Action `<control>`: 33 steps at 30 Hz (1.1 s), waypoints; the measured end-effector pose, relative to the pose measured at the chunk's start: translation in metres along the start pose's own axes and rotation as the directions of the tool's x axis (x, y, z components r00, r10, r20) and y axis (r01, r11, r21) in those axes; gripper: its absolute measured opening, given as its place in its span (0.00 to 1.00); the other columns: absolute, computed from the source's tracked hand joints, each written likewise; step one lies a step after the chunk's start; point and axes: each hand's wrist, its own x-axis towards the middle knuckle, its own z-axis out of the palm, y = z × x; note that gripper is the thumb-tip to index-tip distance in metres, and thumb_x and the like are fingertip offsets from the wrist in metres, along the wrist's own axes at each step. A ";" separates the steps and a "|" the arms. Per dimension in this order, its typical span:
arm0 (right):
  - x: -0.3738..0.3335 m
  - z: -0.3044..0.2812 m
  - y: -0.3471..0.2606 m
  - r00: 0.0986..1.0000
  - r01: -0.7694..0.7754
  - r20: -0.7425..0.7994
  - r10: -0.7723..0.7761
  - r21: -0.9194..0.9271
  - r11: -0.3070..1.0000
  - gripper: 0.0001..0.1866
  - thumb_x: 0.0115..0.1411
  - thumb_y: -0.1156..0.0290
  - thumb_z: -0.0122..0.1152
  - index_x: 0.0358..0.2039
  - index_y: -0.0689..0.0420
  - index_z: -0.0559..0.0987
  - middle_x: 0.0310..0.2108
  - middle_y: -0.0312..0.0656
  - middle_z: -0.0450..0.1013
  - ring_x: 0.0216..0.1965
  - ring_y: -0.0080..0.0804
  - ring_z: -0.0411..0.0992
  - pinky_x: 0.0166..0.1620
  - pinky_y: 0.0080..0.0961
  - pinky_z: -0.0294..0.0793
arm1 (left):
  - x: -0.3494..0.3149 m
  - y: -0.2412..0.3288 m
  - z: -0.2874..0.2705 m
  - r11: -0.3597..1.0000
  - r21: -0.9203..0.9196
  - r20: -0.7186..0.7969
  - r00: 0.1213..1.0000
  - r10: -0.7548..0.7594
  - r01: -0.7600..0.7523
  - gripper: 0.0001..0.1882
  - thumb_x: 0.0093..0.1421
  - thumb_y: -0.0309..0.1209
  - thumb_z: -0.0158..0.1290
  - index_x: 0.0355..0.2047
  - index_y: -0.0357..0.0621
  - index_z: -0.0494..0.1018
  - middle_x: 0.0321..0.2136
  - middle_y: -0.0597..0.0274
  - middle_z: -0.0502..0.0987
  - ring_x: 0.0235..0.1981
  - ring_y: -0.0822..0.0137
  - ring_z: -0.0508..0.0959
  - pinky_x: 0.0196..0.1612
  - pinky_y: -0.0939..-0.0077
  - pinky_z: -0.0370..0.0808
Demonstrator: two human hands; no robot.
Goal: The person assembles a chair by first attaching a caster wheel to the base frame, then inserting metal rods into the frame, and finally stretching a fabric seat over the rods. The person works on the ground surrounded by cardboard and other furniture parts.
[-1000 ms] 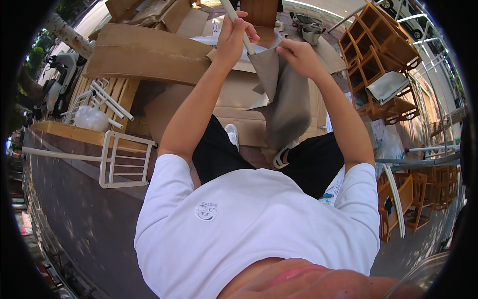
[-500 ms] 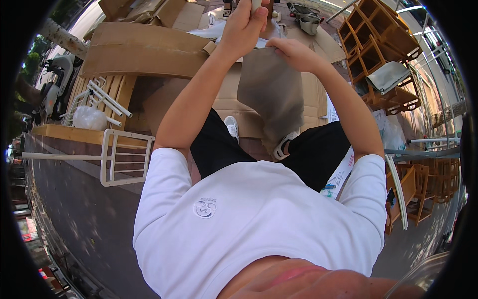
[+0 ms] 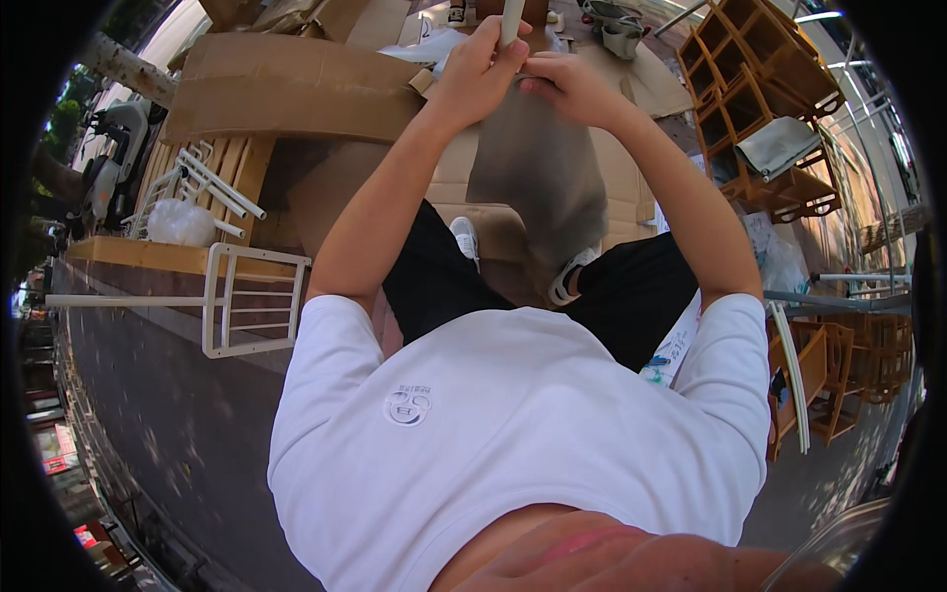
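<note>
A slim white tube (image 3: 511, 20) is clasped upright in the left hand (image 3: 480, 71), fist closed. The top edge of a limp grey-brown fabric sheet (image 3: 541, 168) is pinched by the right hand (image 3: 567, 87), draped down creased between both forearms.
</note>
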 end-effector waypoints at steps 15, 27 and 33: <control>0.010 0.014 0.000 0.999 -0.036 0.027 0.038 -0.081 0.996 0.12 0.63 0.63 0.60 0.36 0.60 0.76 0.31 0.51 0.75 0.36 0.54 0.73 0.38 0.44 0.71 | -0.049 -0.040 0.000 0.993 0.104 0.008 0.998 -0.056 0.055 0.18 0.67 0.28 0.54 0.55 0.43 0.68 0.32 0.61 0.77 0.34 0.73 0.76 0.39 0.77 0.73; -0.015 0.024 0.028 0.957 -0.161 0.227 0.179 -0.097 0.982 0.17 0.55 0.62 0.70 0.35 0.61 0.74 0.30 0.54 0.73 0.33 0.53 0.71 0.36 0.41 0.69 | -0.077 -0.077 -0.022 0.983 -0.031 0.034 0.983 -0.181 0.182 0.13 0.65 0.24 0.56 0.50 0.42 0.72 0.34 0.67 0.77 0.36 0.78 0.75 0.39 0.81 0.72; -0.045 -0.028 0.046 0.875 -0.216 0.380 0.298 -0.245 0.945 0.19 0.52 0.61 0.72 0.35 0.61 0.74 0.27 0.54 0.73 0.35 0.56 0.72 0.37 0.44 0.70 | -0.074 -0.080 -0.039 0.984 0.007 -0.089 0.980 -0.179 0.180 0.11 0.66 0.27 0.56 0.48 0.40 0.72 0.33 0.69 0.76 0.33 0.79 0.72 0.37 0.83 0.71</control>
